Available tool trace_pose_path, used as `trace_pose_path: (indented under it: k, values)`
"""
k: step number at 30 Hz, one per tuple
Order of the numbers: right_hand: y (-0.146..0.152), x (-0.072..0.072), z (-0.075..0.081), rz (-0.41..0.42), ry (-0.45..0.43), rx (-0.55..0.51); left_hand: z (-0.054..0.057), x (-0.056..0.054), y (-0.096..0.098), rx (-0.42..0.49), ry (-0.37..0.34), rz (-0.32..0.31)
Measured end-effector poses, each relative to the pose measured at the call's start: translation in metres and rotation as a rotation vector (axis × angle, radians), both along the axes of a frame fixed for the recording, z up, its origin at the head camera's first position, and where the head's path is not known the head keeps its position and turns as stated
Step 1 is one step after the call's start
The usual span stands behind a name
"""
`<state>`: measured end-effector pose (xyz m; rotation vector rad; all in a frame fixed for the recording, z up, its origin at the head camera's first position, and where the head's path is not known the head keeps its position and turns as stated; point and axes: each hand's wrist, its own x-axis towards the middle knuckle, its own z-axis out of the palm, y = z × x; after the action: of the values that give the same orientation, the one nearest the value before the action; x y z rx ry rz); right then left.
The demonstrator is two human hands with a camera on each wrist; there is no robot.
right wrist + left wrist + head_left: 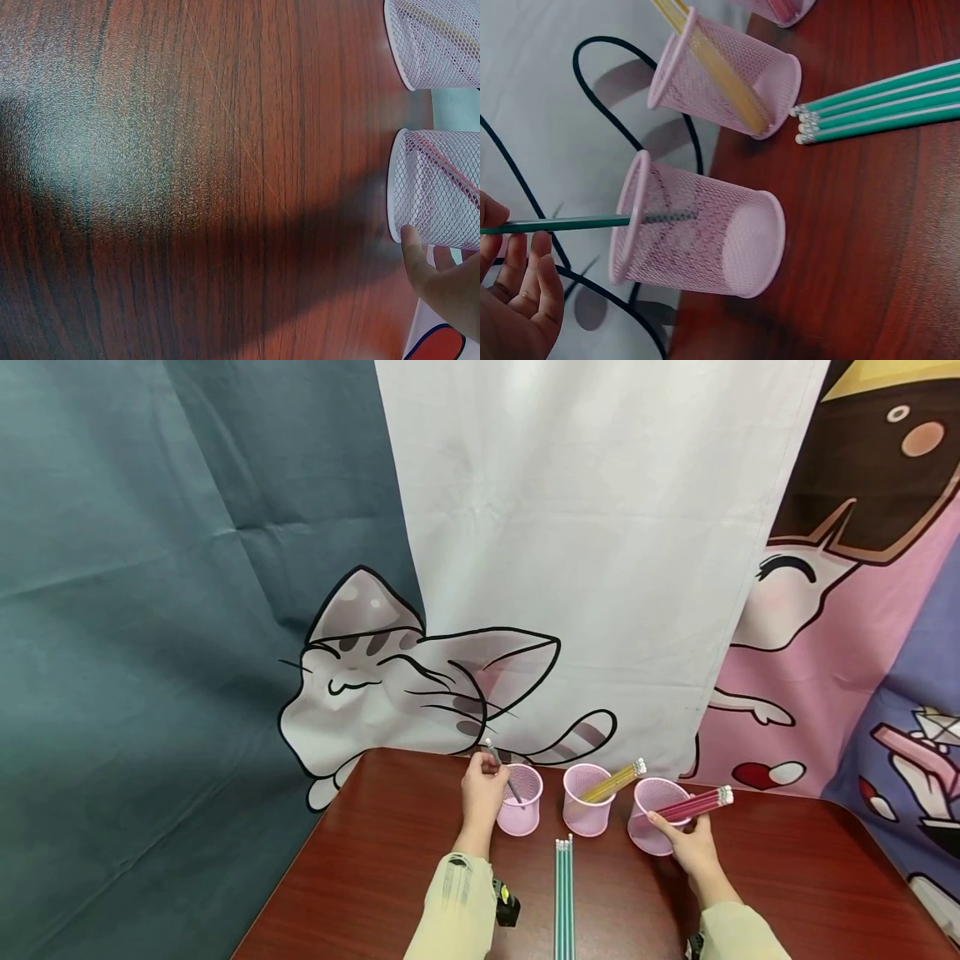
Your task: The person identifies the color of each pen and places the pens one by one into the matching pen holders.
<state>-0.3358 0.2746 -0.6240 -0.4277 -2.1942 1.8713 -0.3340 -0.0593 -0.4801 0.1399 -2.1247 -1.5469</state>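
My left hand (483, 787) pinches a green pencil (570, 224) above the left pink mesh pencil cup (517, 820). In the left wrist view the pencil's far end is inside that cup, short of its base. My right hand (696, 853) grips the side of the right pink mesh cup (435, 180), thumb in front and the other fingers partly hidden. Red pencils (697, 805) lean in this cup. Between the two stands a middle pink cup (587, 822) with yellow pencils (613, 782). Several green pencils (564, 893) lie side by side on the table.
The cups stand in a row near the back edge of the reddish-brown wooden table (375, 860). Behind it hangs a printed cloth (585, 527) with a cartoon cat. A dark green-grey cloth (150, 693) hangs at the left.
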Motion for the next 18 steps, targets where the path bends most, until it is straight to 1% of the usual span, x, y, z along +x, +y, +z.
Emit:
trace_pose_path:
  k: [4,8,12,15,18]
  values:
    - [-0.001,0.001,0.0,-0.002,0.022,0.013,-0.009,0.0,-0.002,-0.019,-0.037,0.006]
    - [-0.002,0.001,0.0,-0.003,0.03,0.021,-0.016,0.0,-0.004,-0.042,-0.107,0.02]
    - [-0.001,0.001,-0.003,-0.007,0.016,0.028,-0.019,0.001,-0.006,-0.072,-0.166,0.035]
    - [0.0,0.0,-0.003,-0.007,0.008,0.024,-0.021,0.002,-0.007,-0.089,-0.187,0.046]
    - [0.0,0.0,-0.001,0.003,-0.001,-0.001,-0.023,0.002,-0.008,-0.096,-0.202,0.063]
